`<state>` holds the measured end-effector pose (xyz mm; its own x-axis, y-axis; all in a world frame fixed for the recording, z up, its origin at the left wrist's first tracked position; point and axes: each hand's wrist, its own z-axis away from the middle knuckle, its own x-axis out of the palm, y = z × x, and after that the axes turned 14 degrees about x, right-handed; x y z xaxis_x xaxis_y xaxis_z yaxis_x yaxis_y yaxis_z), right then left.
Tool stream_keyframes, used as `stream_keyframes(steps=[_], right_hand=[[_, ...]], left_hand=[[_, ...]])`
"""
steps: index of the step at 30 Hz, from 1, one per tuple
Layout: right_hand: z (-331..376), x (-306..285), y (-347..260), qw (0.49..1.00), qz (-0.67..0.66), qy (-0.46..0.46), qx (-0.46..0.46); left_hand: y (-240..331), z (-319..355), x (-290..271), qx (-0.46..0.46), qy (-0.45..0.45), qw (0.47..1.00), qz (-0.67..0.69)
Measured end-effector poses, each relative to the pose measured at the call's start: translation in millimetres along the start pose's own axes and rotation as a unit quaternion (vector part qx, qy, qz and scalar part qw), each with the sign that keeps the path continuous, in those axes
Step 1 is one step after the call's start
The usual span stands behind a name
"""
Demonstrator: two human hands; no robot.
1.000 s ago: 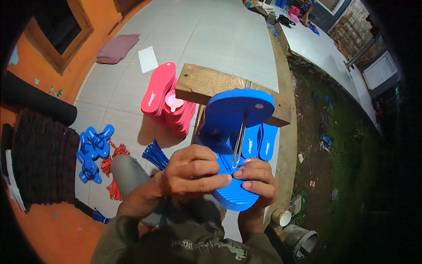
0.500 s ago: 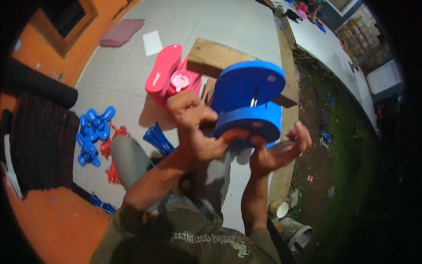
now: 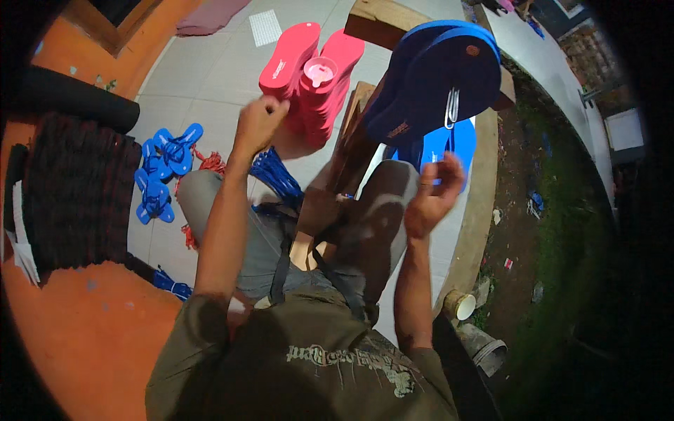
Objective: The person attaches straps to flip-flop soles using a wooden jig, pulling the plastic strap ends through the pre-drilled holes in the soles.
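Left hand (image 3: 261,128) curled, upper left of centre, contents unclear; right hand (image 3: 432,196) loosely spread, right of centre: best keep blue flip-flop soles (image 3: 435,78) square on the wire loop (image 3: 453,105).

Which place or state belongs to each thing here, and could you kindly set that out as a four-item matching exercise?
Things:
1. Pink cup
2. Raised blue soles
3. White sheet
4. Black roll

Places or states:
A. Along the orange wall
B. On stacked pink soles
C. Flat on the tiles
D. Metal loop poking out

Pairs: 1-B, 2-D, 3-C, 4-A
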<state>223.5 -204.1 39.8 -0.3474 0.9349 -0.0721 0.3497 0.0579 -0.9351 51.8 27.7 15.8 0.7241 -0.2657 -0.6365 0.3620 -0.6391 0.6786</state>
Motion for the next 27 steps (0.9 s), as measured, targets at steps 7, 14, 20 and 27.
stream_keyframes(steps=[7,14,20,27], right_hand=[[51,8,51,0.974,0.176,-0.123,0.074],[50,0,56,0.97,0.191,-0.13,0.069],[50,6,54,0.963,0.225,-0.143,0.046],[97,71,38,0.914,0.122,-0.385,0.029]], left_hand=[[-211,173,132,-0.091,-0.371,0.916,-0.119],[-189,187,145,-0.165,-0.641,0.667,-0.342],[-163,146,103,-0.072,-0.413,0.888,-0.189],[46,77,-11,0.147,-0.407,0.866,-0.249]])
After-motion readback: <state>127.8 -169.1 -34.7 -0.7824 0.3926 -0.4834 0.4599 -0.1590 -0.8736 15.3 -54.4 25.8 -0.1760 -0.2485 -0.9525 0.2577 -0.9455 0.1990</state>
